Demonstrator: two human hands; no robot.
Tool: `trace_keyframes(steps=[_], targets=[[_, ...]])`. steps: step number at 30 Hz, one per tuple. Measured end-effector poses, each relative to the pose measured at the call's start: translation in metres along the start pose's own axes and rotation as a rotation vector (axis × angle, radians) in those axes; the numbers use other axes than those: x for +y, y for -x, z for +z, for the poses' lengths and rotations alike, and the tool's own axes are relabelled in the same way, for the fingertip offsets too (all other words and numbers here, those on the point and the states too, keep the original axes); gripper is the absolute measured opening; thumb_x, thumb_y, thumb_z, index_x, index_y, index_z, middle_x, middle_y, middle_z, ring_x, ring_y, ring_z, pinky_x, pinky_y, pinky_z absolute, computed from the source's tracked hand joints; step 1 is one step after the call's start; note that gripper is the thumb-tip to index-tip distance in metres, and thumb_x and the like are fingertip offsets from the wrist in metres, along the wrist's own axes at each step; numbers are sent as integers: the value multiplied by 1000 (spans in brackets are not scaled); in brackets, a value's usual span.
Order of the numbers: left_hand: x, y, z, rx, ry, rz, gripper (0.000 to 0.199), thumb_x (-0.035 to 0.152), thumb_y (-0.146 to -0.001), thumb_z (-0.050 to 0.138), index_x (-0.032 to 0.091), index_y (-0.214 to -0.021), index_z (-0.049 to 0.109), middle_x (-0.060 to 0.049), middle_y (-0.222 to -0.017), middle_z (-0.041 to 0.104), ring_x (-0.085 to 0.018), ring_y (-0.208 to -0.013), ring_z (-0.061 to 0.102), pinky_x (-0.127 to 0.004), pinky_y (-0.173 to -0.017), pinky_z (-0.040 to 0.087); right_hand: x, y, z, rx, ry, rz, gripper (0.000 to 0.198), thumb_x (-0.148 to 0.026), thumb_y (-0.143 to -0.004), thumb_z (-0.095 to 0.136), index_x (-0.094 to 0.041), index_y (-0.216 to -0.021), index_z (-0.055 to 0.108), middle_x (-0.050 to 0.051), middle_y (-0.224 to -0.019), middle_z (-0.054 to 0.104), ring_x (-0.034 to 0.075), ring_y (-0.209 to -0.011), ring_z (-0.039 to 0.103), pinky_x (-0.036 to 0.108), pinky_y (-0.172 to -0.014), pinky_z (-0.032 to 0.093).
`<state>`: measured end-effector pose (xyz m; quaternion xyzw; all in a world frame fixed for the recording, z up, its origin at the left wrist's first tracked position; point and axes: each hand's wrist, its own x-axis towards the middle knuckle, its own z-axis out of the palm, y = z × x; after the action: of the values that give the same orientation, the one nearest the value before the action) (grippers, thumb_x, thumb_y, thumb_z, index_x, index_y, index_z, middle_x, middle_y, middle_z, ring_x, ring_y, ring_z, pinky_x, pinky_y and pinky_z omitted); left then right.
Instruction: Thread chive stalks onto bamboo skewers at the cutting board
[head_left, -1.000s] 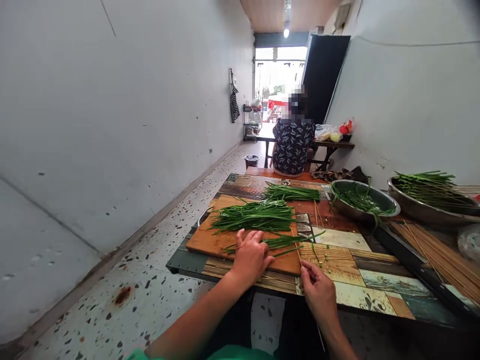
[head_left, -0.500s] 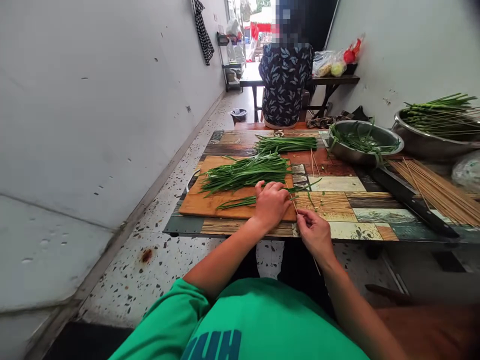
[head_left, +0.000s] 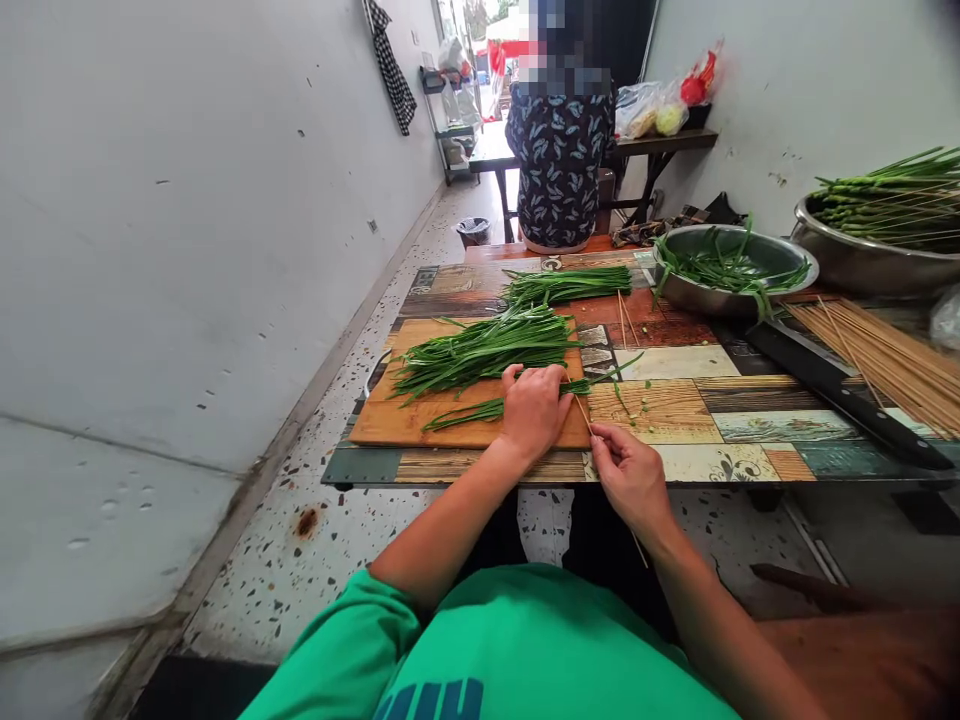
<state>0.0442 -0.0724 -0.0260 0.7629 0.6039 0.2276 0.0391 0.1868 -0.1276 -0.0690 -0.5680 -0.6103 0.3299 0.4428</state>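
My left hand (head_left: 532, 410) presses down with curled fingers on a small bunch of chives (head_left: 471, 412) near the right front of a wooden cutting board (head_left: 379, 425). Stalks stick out on both sides of it. My right hand (head_left: 630, 472) pinches a thin bamboo skewer (head_left: 582, 409) at the board's front right corner. The skewer's upper end reaches the chives beside my left fingers; whether it pierces them I cannot tell. Its lower end hangs below the table edge. A larger pile of chives (head_left: 484, 348) lies behind my left hand on the board.
Another chive bundle (head_left: 566, 285) lies past the board. To the right are a steel bowl with greens (head_left: 731, 300), a large knife (head_left: 847, 395), loose skewers (head_left: 892, 365) and a basin of skewered green stalks (head_left: 862, 262). A person (head_left: 559, 165) sits ahead, back turned.
The view has shifted slightly. Both hands keep nearly the same place, my left still on the chives and my right still pinching the skewer.
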Motion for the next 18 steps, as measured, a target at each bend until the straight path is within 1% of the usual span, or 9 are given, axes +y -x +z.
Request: trace_keyframes(steps=[2,6,9,11,12,15,16,18], targets=[[-2,1,-4,-6,-13,21,22,29,-87,54,19,-106,59,-6,-102,68,-21,-98,57,-42,-98,28,-1,3,0,1,10,-8,32,-36,-84,49,-14,-99,67,8,-79,71,17,-65,65,25,-57,50],[-13,14,-12,22,-16,158,22,31,-90,47,19,-101,62,-6,-104,67,-20,-99,57,-37,-92,35,-7,20,9,2,16,-31,32,-34,-85,49,-14,-103,66,7,-76,71,16,-63,65,26,-57,52],[-31,31,-21,79,7,185,29,33,-88,51,18,-111,57,-6,-109,66,-20,-102,57,-35,-94,37,-18,34,24,-6,-3,-100,32,-32,-86,48,-13,-104,66,8,-79,72,17,-66,67,26,-60,54],[-50,44,-31,100,-5,163,39,35,-85,54,17,-120,52,-7,-113,65,-20,-103,57,-36,-96,37,-28,39,34,9,-20,-164,31,-30,-87,47,-13,-104,67,9,-85,73,18,-70,69,27,-64,56],[-60,51,-37,94,-21,151,41,34,-86,54,17,-123,51,-7,-114,65,-20,-103,58,-36,-95,38,-34,41,38,28,-22,-197,31,-30,-87,46,-14,-104,67,10,-87,73,18,-71,70,27,-65,56],[-97,72,-61,82,-82,51,45,21,-84,51,19,-129,47,-6,-118,64,-19,-102,59,-34,-93,41,-45,43,50,80,7,-312,31,-28,-88,46,-16,-106,67,10,-93,73,19,-78,71,27,-68,57],[-109,79,-68,104,-108,-3,47,17,-82,51,20,-129,48,-6,-118,64,-20,-103,58,-34,-93,41,-46,44,54,90,25,-355,31,-28,-88,46,-16,-106,67,10,-94,73,19,-79,71,27,-69,58],[-132,88,-78,93,-166,-71,51,8,-78,46,20,-127,51,-6,-112,67,-20,-102,60,-35,-94,40,-41,43,62,103,67,-423,30,-26,-88,45,-16,-106,68,9,-94,74,19,-81,71,25,-70,57]])
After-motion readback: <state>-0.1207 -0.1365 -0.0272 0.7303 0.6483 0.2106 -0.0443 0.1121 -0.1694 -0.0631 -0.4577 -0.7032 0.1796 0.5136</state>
